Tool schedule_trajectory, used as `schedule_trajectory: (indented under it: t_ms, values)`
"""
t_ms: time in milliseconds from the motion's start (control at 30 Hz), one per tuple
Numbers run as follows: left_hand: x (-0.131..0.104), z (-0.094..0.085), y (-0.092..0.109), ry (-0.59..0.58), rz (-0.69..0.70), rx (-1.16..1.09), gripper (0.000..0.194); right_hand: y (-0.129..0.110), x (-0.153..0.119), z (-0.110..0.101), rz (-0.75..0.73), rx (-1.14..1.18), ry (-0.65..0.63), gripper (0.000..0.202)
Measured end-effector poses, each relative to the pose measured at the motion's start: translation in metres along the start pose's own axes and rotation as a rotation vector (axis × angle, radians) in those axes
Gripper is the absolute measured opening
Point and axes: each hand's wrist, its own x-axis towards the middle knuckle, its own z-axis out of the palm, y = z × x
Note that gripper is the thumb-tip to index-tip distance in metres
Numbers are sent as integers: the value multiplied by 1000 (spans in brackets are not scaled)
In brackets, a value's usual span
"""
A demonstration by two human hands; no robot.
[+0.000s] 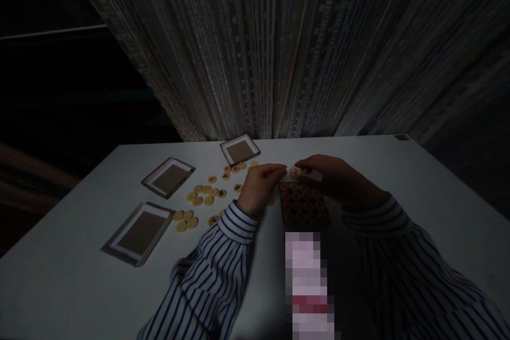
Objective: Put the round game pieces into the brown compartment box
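My right hand point(332, 178) holds a round pale piece with a red mark point(295, 171) at its fingertips, above the far edge of a dark box. The box point(305, 204) is filled with rows of round pieces. My left hand point(261, 186) is closed in a pinch just left of that piece; whatever its fingertips hold, if anything, is too small to make out. Many round yellowish pieces point(209, 200) lie scattered to the left of my left hand, some plain side up and some showing red or dark marks.
Three framed flat items lie on the white table point(71, 244): one at the far edge point(240, 150), one at the left point(169, 178) and one nearer me point(139, 234). A striped curtain point(255, 48) hangs behind the table. A pixelated patch covers the area below the box.
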Motion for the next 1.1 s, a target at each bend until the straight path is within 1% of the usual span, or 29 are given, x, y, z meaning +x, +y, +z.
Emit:
schedule_trajectory:
  t_ms: [67,300,433,533,667,767,933,1100]
  values:
    - [0,0,-1,11,17,40,17,5,-1,-1,26,-15,-11,23]
    - [2,-2,-8,-25,95,221,21,12,-3,-2,73,-50,-66,23]
    - [0,-2,-9,-40,83,356,25,13,-4,-2,95,-76,-106,24]
    - [-1,-3,-7,-28,114,490,24,15,-4,-2,127,-83,-148,24]
    - [-1,-3,-6,-10,156,631,24,17,-4,-1,198,-94,-236,24]
    - [-1,-4,-5,-18,154,684,25,20,-5,1,228,-110,-302,24]
    - [-2,-4,-5,-29,167,766,25,24,-7,6,267,-124,-375,22]
    - [-3,-4,-5,-38,154,820,27,29,-8,9,268,-120,-443,23]
